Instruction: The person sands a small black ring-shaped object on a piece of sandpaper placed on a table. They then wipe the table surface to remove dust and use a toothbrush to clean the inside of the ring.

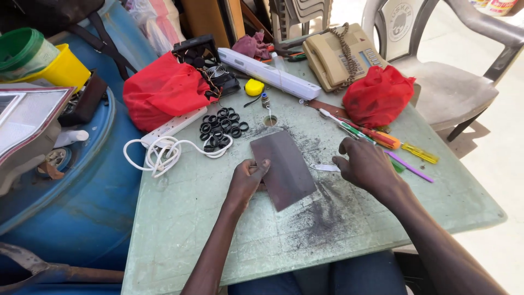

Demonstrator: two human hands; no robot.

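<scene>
The left hand (246,177) pinches the near-left edge of a dark flat plate (284,168), thumb on top, pressing it flat to the table (180,218). Just right of that grip, the right hand (364,164) curls loosely over a small pale strip (326,167), fingertips touching it. Screwdrivers (382,139) lie just beyond the right hand; black rings (222,128) sit beyond the left.

Bright daylight, sharp view, wide-lens bend at the borders

From my remote seat I see the green table (218,218) evenly lit and in focus; beyond its far right corner the pavement is nearly blown out and the plastic chair (464,82) throws a hard shadow. To the table's left the blue drum (82,207) sits dimmer, and straight edges curve toward the frame's borders.
</scene>
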